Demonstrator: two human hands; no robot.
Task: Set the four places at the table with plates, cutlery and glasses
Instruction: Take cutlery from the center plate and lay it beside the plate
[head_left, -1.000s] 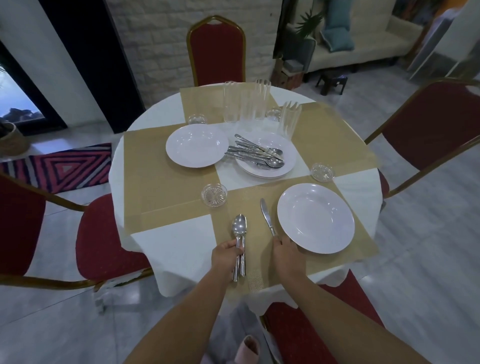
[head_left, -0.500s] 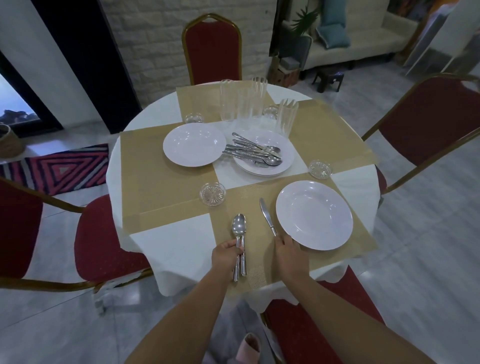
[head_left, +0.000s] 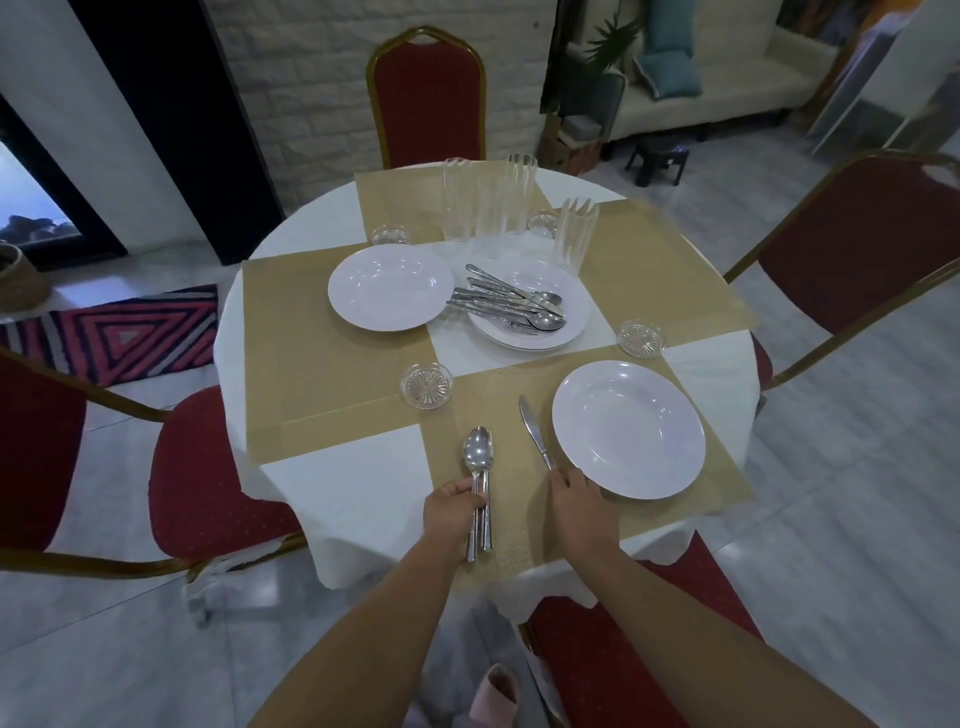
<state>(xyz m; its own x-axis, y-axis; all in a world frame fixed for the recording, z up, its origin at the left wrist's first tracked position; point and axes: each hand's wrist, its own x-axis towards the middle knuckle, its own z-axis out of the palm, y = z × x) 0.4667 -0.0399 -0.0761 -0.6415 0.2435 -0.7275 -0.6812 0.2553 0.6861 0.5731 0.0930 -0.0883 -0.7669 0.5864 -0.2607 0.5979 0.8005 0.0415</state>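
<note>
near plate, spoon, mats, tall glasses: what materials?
Near plate: glossy white, ceramic or melamine, cannot tell; soft highlights.
Spoon: polished metal, likely stainless; mirror-like bowl.
Mats: woven tan, probably vinyl or fibre; fine ribbed texture.
Tall glasses: clear, fluted glass or plastic; see-through.

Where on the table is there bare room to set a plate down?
Bare: the left placemat beside the far plate, and the right placemat past the glasses. Crowded: the middle, with stacked plates and cutlery.
</note>
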